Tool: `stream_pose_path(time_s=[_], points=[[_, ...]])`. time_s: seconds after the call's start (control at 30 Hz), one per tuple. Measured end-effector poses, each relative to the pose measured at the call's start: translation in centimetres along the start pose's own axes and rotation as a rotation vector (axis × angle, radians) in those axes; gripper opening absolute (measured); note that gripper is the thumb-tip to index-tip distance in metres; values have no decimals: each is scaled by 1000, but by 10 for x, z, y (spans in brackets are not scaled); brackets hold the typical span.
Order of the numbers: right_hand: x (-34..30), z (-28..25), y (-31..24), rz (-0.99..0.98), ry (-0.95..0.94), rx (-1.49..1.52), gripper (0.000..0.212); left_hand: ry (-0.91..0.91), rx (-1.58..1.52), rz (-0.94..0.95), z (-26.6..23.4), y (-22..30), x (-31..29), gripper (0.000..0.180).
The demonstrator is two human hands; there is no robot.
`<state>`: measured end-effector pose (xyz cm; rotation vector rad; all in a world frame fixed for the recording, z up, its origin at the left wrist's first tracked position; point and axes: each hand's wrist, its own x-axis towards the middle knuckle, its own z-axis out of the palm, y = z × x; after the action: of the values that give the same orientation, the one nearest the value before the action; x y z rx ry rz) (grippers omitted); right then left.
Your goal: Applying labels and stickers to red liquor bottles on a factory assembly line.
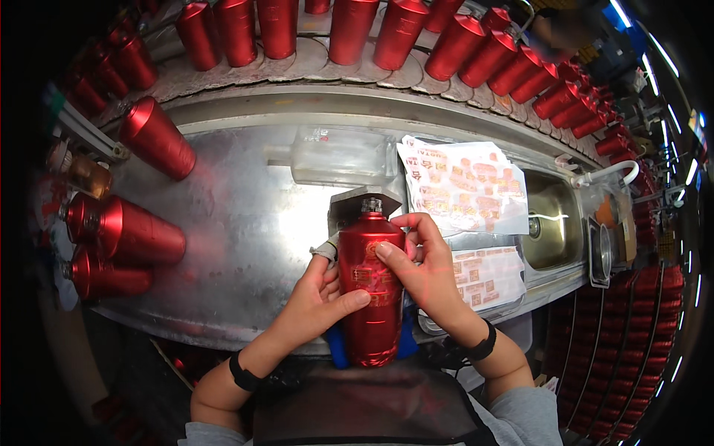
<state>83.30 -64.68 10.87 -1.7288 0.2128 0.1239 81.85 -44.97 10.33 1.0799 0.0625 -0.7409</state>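
At the near edge of the metal surface [234, 223], squarely between the two hands, is the red bottle [370, 331]. Its long axis runs from six o'clock, where the base points at the wearer's body, to twelve, where the clear neck [371, 206] sits before a dark block [341, 208]; how steeply it tilts I cannot tell. Both hands hold it. The left hand [309, 301] comes in from eight o'clock, thumb laid across the bottle's front, fingers along its side. The right hand [431, 279] comes from three, thumb on the front near the shoulder, fingers bent beside it — so the right is nearer the neck, the left nearer the base. Blue cloth [407, 343] shows beside the base; a printed sheet [465, 186] lies toward two o'clock.
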Motion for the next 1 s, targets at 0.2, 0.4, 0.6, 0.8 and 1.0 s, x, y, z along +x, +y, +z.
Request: stream_pose_path(time_s=[0.2, 0.4, 0.6, 0.8, 1.0], points=[[-3, -4, 11, -56, -64, 82, 42, 1, 20, 4, 1, -1, -2, 91], [-10, -11, 11, -52, -135, 179, 49, 87, 92, 144, 4, 10, 10, 90], [-12, -14, 4, -113, -54, 26, 52, 178, 200, 133, 22, 26, 24, 70], [-16, -10, 2, -137, -70, -64, 53, 230, 273, 253, 14, 8, 22, 61], [-21, -13, 8, -169, -7, -18, 52, 216, 293, 263, 22, 5, 24, 55]])
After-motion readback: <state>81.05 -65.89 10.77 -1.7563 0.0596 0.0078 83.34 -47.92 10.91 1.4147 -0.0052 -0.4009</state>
